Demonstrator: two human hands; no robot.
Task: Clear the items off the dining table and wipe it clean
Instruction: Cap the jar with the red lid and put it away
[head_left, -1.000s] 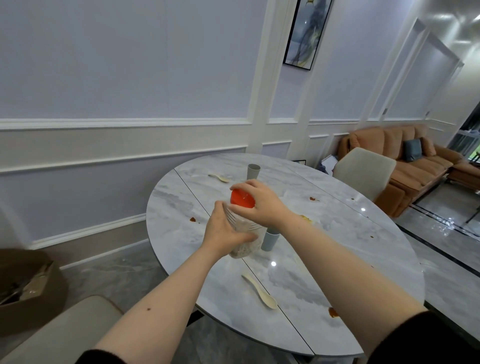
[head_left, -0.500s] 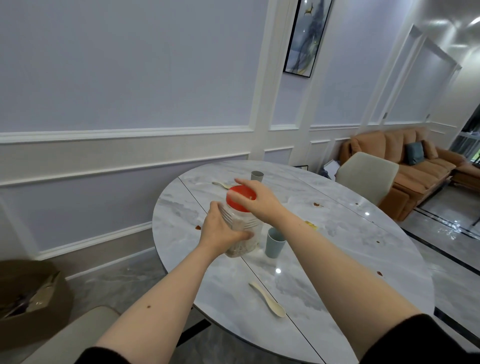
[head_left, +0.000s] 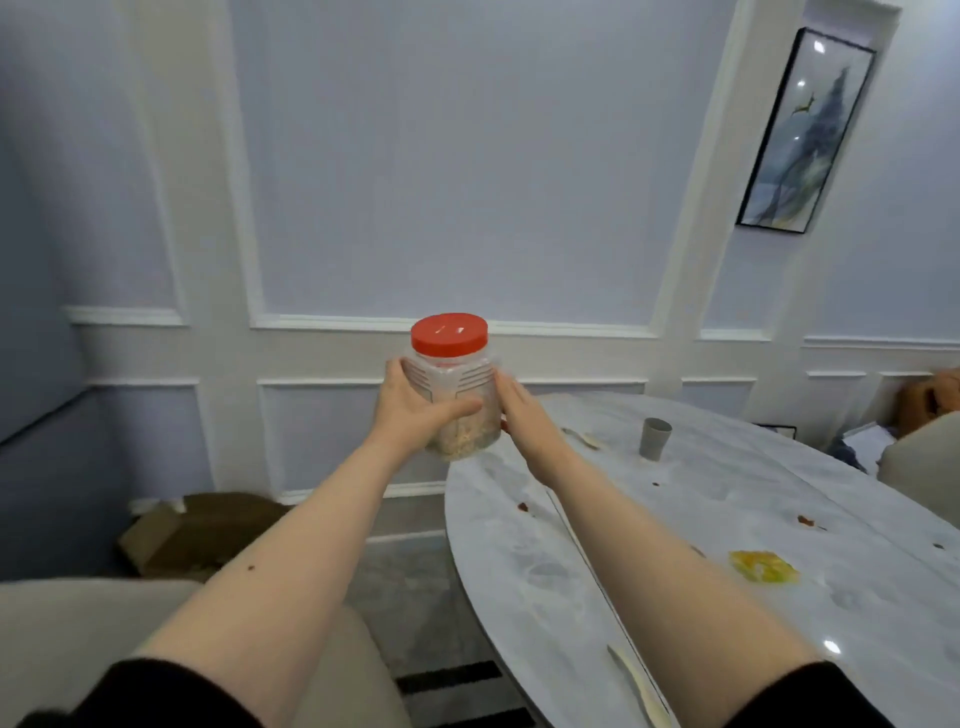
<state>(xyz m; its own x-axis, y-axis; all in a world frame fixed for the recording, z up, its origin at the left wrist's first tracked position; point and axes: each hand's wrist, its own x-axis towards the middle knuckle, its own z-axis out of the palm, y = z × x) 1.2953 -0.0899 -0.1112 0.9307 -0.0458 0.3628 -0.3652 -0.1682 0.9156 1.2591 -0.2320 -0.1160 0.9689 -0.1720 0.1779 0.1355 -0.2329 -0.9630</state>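
Two hands on one thing: the left hand and the right hand clasp the clear plastic jar from either side.
Grip, left: fingers curled round the front of the jar's body, thumb at its upper shoulder; closed firmly on it.
Grip, right: palm and fingers flat against the jar's far side, pressing inward; the fingertips are hidden behind the jar.
What changed: half a second ago the jar stood on the marble dining table with the right hand on top of its red screw lid; now it is lifted and carried leftward past the table's edge, and the lid is bare.
Where the jar is: in the air, upright, beyond the table's left rim and above the floor, with a brown cardboard box lower and further left.
Meaning for the task: I judge that one item is off the table and on its way to being put away, possibly in that box.
Contents: pale flakes or grains fill the lower part.
Still on the table: a grey cup, a cream spoon near it, another cream spoon at the near edge, a yellow scrap and brownish stains.
Wiping: not yet begun, judging by those stains.
Writing: none legible; the jar shows only moulded ribs, no label or brand.
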